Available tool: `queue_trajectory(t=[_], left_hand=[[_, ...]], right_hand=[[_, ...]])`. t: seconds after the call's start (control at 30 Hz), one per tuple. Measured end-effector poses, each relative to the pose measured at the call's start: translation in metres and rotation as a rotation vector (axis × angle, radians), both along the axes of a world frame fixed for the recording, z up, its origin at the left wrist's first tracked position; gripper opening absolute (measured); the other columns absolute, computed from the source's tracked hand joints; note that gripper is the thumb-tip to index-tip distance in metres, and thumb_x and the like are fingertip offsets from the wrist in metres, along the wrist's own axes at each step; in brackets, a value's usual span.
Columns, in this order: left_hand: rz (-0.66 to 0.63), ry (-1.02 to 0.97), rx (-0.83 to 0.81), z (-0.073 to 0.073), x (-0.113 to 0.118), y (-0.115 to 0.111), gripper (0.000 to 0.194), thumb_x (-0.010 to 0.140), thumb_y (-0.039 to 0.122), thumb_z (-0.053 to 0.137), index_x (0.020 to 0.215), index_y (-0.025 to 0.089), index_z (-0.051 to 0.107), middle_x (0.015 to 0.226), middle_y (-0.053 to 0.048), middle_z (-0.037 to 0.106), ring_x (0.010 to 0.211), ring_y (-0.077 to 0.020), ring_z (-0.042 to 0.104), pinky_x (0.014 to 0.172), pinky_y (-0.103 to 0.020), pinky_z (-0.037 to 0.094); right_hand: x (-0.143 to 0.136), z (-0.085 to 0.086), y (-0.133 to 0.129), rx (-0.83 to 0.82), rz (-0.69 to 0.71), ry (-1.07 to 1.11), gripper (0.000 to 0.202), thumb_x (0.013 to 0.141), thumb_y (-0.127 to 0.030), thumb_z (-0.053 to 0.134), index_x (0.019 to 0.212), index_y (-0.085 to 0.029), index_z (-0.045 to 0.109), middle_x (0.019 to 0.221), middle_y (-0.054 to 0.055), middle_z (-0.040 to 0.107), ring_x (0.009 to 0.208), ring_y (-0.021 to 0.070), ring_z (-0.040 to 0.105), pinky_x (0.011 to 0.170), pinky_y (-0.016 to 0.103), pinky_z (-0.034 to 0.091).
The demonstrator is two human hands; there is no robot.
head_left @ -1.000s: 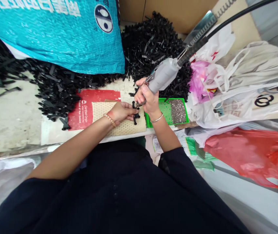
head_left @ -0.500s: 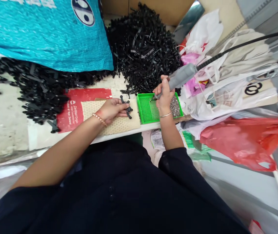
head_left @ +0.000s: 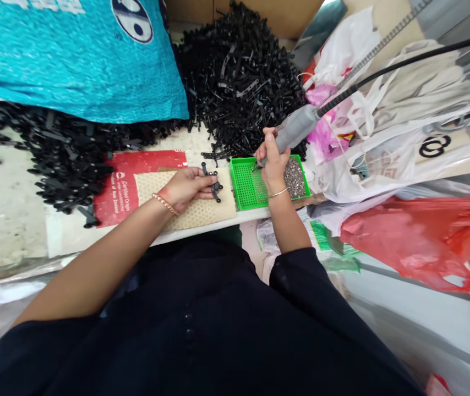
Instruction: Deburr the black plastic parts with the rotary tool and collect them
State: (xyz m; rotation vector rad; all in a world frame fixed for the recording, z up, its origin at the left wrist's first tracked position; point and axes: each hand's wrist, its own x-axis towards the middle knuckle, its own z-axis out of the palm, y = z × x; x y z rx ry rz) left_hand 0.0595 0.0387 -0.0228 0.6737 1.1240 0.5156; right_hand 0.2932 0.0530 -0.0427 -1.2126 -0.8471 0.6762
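Note:
My left hand (head_left: 191, 188) is closed on a black plastic part (head_left: 216, 186) with several short arms, held over a cream dimpled mat (head_left: 202, 213). My right hand (head_left: 273, 159) wraps round a grey electric screwdriver (head_left: 296, 129) with a black cable (head_left: 383, 71) running off to the upper right. The screwdriver's tip points down and left over a green tray (head_left: 241, 204) with a perforated grid. Small metal screws (head_left: 295, 179) lie heaped at the tray's right end, partly behind my right wrist.
A large pile of black plastic parts (head_left: 239, 82) rises behind the tray. More black parts (head_left: 67, 159) spread at the left, below a blue bag (head_left: 78, 66). Under the mat lies a red printed sheet (head_left: 113, 192). Plastic bags crowd the right, including a red bag (head_left: 416, 236).
The camera view has shifted slightly. My right hand and the screwdriver have moved a little to the left over the tray. My left hand keeps its hold on the black part.

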Motion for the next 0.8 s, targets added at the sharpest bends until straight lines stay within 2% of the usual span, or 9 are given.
queue_trajectory(t=[0.1, 0.23, 0.5, 0.6, 0.7, 0.8], left_hand=[[-0.003, -0.017, 0.002, -0.004, -0.001, 0.001, 0.033, 0.085, 0.006, 0.090, 0.076, 0.015, 0.060, 0.080, -0.010, 0.081, 0.068, -0.0167, 0.080, 0.070, -0.027, 0.069], [-0.004, -0.022, 0.009, -0.008, -0.002, 0.001, 0.031, 0.087, 0.007, 0.088, 0.076, 0.015, 0.060, 0.082, -0.012, 0.082, 0.070, -0.0172, 0.080, 0.071, -0.026, 0.069], [-0.003, -0.024, -0.004, -0.004, -0.001, 0.001, 0.031, 0.089, 0.006, 0.086, 0.075, 0.014, 0.059, 0.079, -0.011, 0.081, 0.067, -0.0155, 0.079, 0.068, -0.024, 0.067], [0.010, -0.025, -0.014, -0.003, 0.001, 0.001, 0.032, 0.089, 0.006, 0.086, 0.075, 0.014, 0.058, 0.077, -0.009, 0.080, 0.065, -0.0142, 0.078, 0.066, -0.023, 0.066], [0.014, -0.038, -0.019, -0.003, 0.002, 0.001, 0.029, 0.090, 0.006, 0.085, 0.077, 0.014, 0.061, 0.077, -0.008, 0.080, 0.064, -0.0136, 0.077, 0.066, -0.024, 0.066], [0.022, -0.044, -0.013, -0.004, 0.002, 0.001, 0.031, 0.090, 0.006, 0.085, 0.076, 0.014, 0.060, 0.076, -0.009, 0.079, 0.065, -0.0150, 0.078, 0.070, -0.027, 0.068]], right_hand=[[-0.002, 0.003, -0.001, -0.014, -0.011, 0.042, 0.044, 0.083, -0.065, 0.076, 0.103, -0.027, 0.069, 0.058, -0.012, 0.039, 0.047, 0.0079, 0.042, 0.053, 0.024, 0.047], [-0.004, 0.006, -0.002, -0.006, -0.004, 0.015, 0.043, 0.083, -0.064, 0.077, 0.102, -0.027, 0.068, 0.057, -0.013, 0.039, 0.047, 0.0082, 0.044, 0.054, 0.024, 0.048], [-0.003, 0.002, -0.001, 0.028, 0.008, 0.021, 0.041, 0.083, -0.064, 0.078, 0.093, -0.027, 0.064, 0.055, -0.013, 0.041, 0.046, 0.0081, 0.043, 0.052, 0.024, 0.047], [-0.003, 0.003, 0.000, 0.050, 0.012, 0.011, 0.043, 0.083, -0.065, 0.079, 0.096, -0.026, 0.066, 0.054, -0.014, 0.041, 0.045, 0.0080, 0.043, 0.052, 0.024, 0.047], [-0.004, 0.015, -0.002, 0.070, -0.047, -0.001, 0.044, 0.085, -0.067, 0.075, 0.102, -0.027, 0.066, 0.054, -0.015, 0.037, 0.044, 0.0086, 0.041, 0.052, 0.024, 0.046], [-0.012, 0.036, -0.011, 0.145, -0.102, 0.042, 0.041, 0.092, -0.067, 0.066, 0.109, -0.029, 0.066, 0.054, -0.014, 0.034, 0.042, 0.0095, 0.040, 0.052, 0.025, 0.046]])
